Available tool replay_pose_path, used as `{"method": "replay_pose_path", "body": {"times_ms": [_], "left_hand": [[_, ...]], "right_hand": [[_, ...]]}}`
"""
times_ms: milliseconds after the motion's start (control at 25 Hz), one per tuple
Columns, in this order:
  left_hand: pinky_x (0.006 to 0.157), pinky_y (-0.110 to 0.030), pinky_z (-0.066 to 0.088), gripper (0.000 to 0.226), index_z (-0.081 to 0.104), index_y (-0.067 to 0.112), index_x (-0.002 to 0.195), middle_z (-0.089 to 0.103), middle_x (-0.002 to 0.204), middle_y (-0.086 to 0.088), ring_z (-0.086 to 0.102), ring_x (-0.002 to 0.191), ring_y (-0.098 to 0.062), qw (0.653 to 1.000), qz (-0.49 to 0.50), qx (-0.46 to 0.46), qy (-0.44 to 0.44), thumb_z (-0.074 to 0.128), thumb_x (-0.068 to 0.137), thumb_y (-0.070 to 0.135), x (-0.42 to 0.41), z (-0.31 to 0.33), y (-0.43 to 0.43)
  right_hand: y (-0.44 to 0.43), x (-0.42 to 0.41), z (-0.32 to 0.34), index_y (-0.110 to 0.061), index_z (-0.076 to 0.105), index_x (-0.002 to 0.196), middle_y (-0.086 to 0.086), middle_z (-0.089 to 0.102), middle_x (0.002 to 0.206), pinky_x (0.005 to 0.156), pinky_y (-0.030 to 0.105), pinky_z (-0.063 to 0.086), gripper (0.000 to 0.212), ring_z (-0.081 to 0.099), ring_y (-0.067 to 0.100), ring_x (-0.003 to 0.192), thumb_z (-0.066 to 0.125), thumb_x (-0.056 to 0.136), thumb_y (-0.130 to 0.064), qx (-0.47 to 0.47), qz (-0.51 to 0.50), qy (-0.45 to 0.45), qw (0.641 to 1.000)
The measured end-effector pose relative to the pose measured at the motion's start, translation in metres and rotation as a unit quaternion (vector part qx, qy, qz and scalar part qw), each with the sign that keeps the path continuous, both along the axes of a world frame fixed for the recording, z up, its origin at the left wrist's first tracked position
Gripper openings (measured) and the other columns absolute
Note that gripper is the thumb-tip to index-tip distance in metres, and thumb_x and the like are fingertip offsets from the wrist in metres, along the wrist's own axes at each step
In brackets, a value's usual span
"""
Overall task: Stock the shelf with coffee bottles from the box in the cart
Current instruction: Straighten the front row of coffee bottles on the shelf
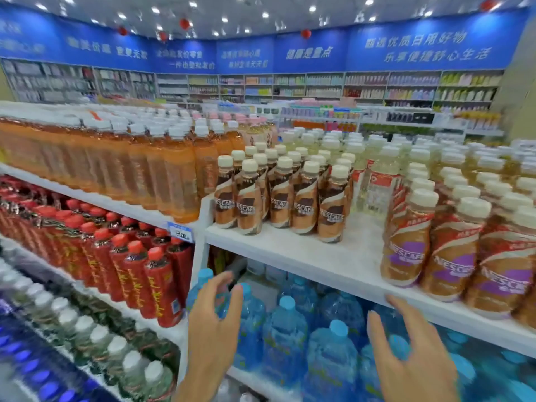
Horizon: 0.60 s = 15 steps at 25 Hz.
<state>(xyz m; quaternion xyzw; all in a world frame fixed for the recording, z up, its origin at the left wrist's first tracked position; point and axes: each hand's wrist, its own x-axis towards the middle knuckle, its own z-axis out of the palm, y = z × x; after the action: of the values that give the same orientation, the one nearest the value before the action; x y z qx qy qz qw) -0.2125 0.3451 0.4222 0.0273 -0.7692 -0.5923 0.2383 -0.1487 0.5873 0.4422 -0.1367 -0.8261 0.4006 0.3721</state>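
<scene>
Brown-label coffee bottles [293, 198] with cream caps stand in rows on the white top shelf [333, 256]. To their right stand coffee bottles with purple labels [406, 245]. A bare strip of shelf lies in front and between the two groups. My left hand [211, 323] is raised below the shelf edge with fingers spread and holds nothing. My right hand [412, 352] is also open and empty, fingertips near the shelf's front edge. The box and the cart are out of view.
Large blue water bottles [290, 338] fill the shelf below my hands. Orange tea bottles [162, 175] and red bottles [136, 271] stand on the left shelves. Pale yellow drink bottles [377, 181] stand behind the coffee. Store aisles run at the back.
</scene>
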Motion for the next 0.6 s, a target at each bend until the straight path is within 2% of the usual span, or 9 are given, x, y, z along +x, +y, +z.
{"method": "replay_pose_path", "body": {"times_ms": [80,160,240,400,600], "left_hand": [[0.092,-0.02,0.05,0.028,0.063,0.029,0.125,0.063,0.118,0.02,0.058,0.108,0.009,1.0,-0.011,-0.003,0.018,0.062,0.097,0.035,-0.033,0.019,-0.016],[0.094,-0.026,0.052,0.03,0.062,0.024,0.127,0.065,0.121,0.011,0.061,0.11,-0.002,0.999,-0.029,-0.004,0.035,0.063,0.098,0.031,-0.068,0.035,-0.026],[0.1,-0.033,0.051,0.036,0.06,0.022,0.132,0.063,0.126,0.01,0.06,0.114,-0.009,0.998,-0.045,-0.016,0.045,0.065,0.097,0.031,-0.099,0.049,-0.026],[0.103,-0.034,0.049,0.051,0.052,0.022,0.137,0.053,0.128,0.008,0.054,0.115,-0.01,0.996,-0.027,-0.061,0.063,0.07,0.092,0.038,-0.137,0.062,-0.009],[0.106,-0.039,0.047,0.061,0.048,0.017,0.139,0.047,0.132,-0.001,0.051,0.123,-0.02,0.994,0.023,-0.08,0.077,0.076,0.088,0.034,-0.148,0.057,0.006]], "right_hand": [[-0.023,-0.025,0.013,-0.037,0.06,0.128,-0.006,0.06,0.137,0.103,0.04,0.044,0.04,0.054,0.016,0.121,0.067,0.089,-0.041,-0.001,0.018,-0.052,0.998],[-0.038,-0.051,0.027,-0.036,0.052,0.138,-0.01,0.053,0.144,0.109,0.044,0.043,0.046,0.049,0.016,0.131,0.06,0.094,-0.048,0.006,0.027,-0.091,0.995],[-0.042,-0.077,0.036,-0.028,0.048,0.143,-0.008,0.051,0.146,0.109,0.043,0.043,0.052,0.049,0.017,0.131,0.058,0.096,-0.048,0.027,0.02,-0.108,0.994],[-0.035,-0.125,0.045,-0.017,0.04,0.147,0.002,0.05,0.148,0.105,0.041,0.045,0.064,0.052,0.022,0.13,0.06,0.094,-0.047,0.038,0.011,-0.131,0.991],[-0.036,-0.159,0.055,-0.022,0.039,0.143,0.002,0.052,0.141,0.095,0.037,0.046,0.065,0.057,0.023,0.12,0.069,0.09,-0.045,-0.015,0.046,-0.102,0.994]]}}
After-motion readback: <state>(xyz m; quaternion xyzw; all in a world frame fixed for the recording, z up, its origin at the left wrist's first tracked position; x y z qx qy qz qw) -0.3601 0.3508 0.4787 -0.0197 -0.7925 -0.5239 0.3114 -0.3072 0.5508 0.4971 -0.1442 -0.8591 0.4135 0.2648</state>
